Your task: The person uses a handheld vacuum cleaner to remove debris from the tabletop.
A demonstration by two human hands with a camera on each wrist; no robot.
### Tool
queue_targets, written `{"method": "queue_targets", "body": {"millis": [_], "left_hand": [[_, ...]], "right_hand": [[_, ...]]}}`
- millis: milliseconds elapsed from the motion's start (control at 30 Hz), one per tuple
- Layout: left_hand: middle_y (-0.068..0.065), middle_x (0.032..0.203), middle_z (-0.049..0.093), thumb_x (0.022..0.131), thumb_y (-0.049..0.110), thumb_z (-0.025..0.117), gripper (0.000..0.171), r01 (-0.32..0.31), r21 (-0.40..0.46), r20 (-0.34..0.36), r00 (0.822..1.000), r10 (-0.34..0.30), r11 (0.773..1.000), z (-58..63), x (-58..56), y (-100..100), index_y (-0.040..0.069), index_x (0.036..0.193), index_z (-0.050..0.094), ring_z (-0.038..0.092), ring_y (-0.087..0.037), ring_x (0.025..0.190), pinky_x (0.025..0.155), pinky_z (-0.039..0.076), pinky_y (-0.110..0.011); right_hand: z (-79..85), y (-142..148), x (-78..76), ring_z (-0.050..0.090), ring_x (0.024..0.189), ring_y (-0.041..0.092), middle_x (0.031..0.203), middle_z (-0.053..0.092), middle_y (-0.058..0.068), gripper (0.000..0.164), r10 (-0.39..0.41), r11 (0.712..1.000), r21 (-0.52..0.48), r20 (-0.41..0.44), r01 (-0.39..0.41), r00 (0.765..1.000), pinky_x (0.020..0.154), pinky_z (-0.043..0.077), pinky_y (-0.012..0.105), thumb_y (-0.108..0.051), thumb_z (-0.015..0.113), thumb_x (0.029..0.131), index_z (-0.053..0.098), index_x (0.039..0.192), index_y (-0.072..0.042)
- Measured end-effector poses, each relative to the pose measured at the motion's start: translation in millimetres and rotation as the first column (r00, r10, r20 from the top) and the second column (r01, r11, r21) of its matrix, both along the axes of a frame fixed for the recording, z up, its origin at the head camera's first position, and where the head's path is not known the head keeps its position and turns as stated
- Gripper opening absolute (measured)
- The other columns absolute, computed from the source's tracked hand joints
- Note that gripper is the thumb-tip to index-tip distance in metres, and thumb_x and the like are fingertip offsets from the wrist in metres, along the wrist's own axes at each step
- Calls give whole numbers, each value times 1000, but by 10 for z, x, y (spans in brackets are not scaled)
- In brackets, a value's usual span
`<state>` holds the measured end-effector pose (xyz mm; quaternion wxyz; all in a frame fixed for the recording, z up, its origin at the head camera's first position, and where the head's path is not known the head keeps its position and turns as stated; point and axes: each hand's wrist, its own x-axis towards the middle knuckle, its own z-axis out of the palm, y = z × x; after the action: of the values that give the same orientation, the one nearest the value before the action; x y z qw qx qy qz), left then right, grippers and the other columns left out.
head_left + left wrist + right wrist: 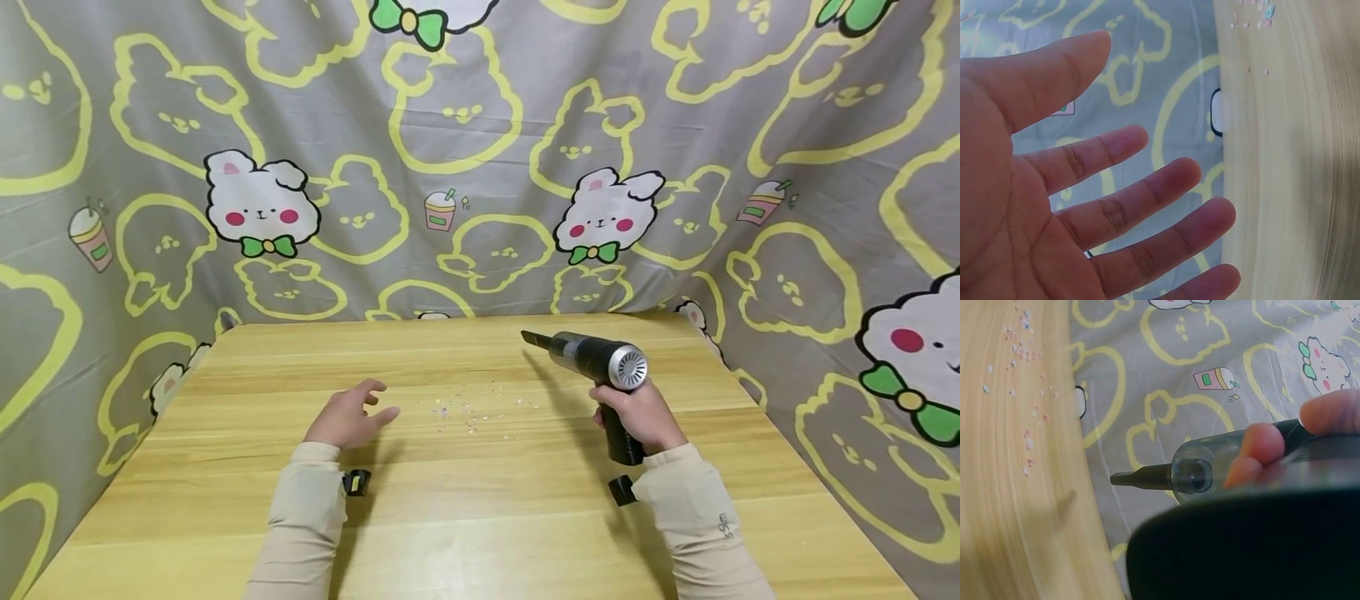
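Note:
My right hand [643, 414] grips the handle of a black handheld vacuum cleaner [588, 357], held above the table's right half. Its flat dark nozzle points to the far left, and a silver vent faces back toward me. In the right wrist view the vacuum's clear chamber [1188, 472] and narrow nozzle [1142, 475] show; a dark shape covers the lower part. Small scraps of paper-like bits [468, 414] lie scattered mid-table between the hands. To their left my left hand [351, 415] hovers with nothing in it; its fingers [1154, 187] are spread and relaxed in the left wrist view.
The wooden table [465, 533] reaches back to a grey curtain [480, 183] with yellow outlines and white cartoon animals, which also hangs along both sides. A black wrist device [356, 482] sits at the left cuff and another black device [622, 490] at the right.

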<state>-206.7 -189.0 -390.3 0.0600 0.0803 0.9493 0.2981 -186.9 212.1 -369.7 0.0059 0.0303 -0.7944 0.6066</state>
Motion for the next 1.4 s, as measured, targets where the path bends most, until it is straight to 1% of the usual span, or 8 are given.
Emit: {"method": "queue_targets", "body": {"millis": [200,333,467,667,933,1033,1167,1400], "left_hand": [[-29,125,56,94,36,58,54,6,-3,10,1000,-6,1000,15,9,-1,4,135,44,60,-39,102,86,48,-57],[-29,125,56,94,34,59,54,14,-3,11,1000,-14,1000,21,13,25,2,135,45,61,-38,100,86,48,-57],[-29,123,57,94,31,59,52,21,-5,4,1000,-20,1000,12,11,65,2,134,45,62,-38,98,87,47,-57],[-27,123,58,94,32,59,51,36,-27,1,999,-36,999,-21,9,148,2,134,45,58,-41,105,90,46,-58],[-26,121,59,93,31,61,50,56,-37,-12,998,-57,998,-39,6,249,2,132,47,57,-42,106,90,46,-57],[-26,121,59,93,30,61,49,61,-36,-5,998,-61,997,-37,8,294,3,132,48,54,-42,110,91,45,-57],[-25,120,60,93,29,62,48,71,-41,-1,997,-71,997,-46,18,362,3,131,49,55,-42,109,90,46,-57],[-23,119,61,91,29,64,48,89,-45,7,996,-89,995,-103,38,493,5,130,51,57,-40,107,88,47,-55]], "right_hand": [[-5,-2,-6,61,55,25,75,54,11,37,3,1000,6,-1,-3,1000,54,52,36,-6,62,86,45,117,6],[0,4,0,61,56,28,75,55,11,35,3,1000,19,-3,-3,1000,54,52,37,-5,62,86,46,115,6],[16,18,9,62,57,26,76,56,11,35,14,999,43,-9,-14,1000,55,52,37,-7,63,87,47,115,7],[40,56,20,63,58,22,75,58,11,37,27,996,90,-11,-26,1000,59,53,37,-13,64,89,48,114,8],[93,73,42,64,59,20,78,56,13,41,39,998,50,-24,-38,999,60,54,36,-17,64,91,44,118,6],[118,84,58,64,59,20,78,55,13,41,43,998,43,-26,-41,999,60,54,36,-18,64,91,44,118,6],[143,106,69,63,58,20,73,56,11,41,48,998,44,-34,-46,998,60,54,36,-20,63,92,44,117,6],[171,147,83,63,57,20,76,52,12,41,57,998,2,-24,-57,998,60,56,37,-21,61,94,41,120,3]]}}
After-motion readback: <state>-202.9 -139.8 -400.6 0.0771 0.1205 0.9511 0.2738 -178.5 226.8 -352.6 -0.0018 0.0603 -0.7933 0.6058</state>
